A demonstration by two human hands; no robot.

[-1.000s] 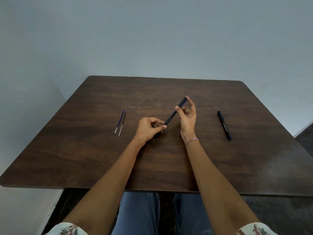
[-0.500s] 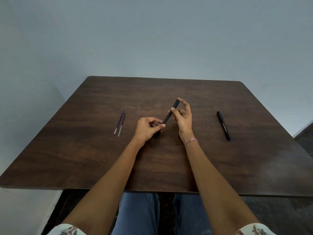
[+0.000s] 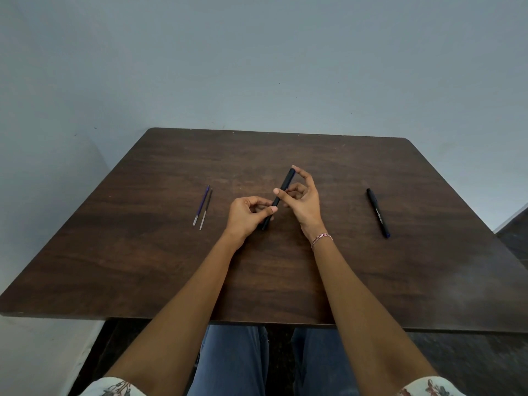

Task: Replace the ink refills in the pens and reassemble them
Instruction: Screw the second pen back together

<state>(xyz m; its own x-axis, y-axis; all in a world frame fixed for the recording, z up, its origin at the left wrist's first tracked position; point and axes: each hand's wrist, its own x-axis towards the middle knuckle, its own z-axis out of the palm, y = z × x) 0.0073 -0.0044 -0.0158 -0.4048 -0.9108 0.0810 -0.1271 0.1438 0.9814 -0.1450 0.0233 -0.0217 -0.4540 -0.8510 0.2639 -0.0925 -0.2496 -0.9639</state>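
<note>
Black pen [image 3: 286, 181] hangs slanted over mid table [image 3: 143, 252]: left hand [image 3: 247, 215] pinches its lower end, right hand [image 3: 305, 201] pinches the upper barrel w/ thumb & fingertips. Prob. light, stiff, slick plastic; best gripped either side of the joint. Refills [image 3: 203, 207] lie left, 2nd pen [image 3: 377, 213] right.

A dark brown worktop [image 3: 171, 267] with a wood-grain surface fills the middle, its far corners rounded and its far edge close to a plain blue-grey wall [image 3: 257, 67]. The wall is bare paint, with a few small dark specks to the left of the far left corner. On the left, a paler side wall [image 3: 37, 224] runs toward the near edge. Dark floor [image 3: 471, 364] shows under the near edge and past the right edge. The light is soft and even, leaving a dull sheen near the worktop's right edge.
</note>
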